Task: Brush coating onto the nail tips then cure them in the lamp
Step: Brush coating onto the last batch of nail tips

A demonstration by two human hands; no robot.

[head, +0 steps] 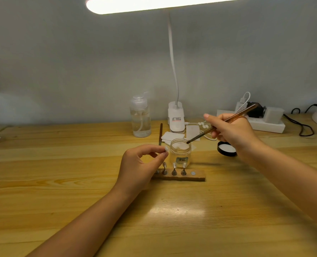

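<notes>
Head view: wooden table [61, 173] against pale wall [80, 62].

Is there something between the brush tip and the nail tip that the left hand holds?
Nothing visible. The brush tip sits at the open jar rim, and the nail tip in the left hand is just beside it.
</notes>
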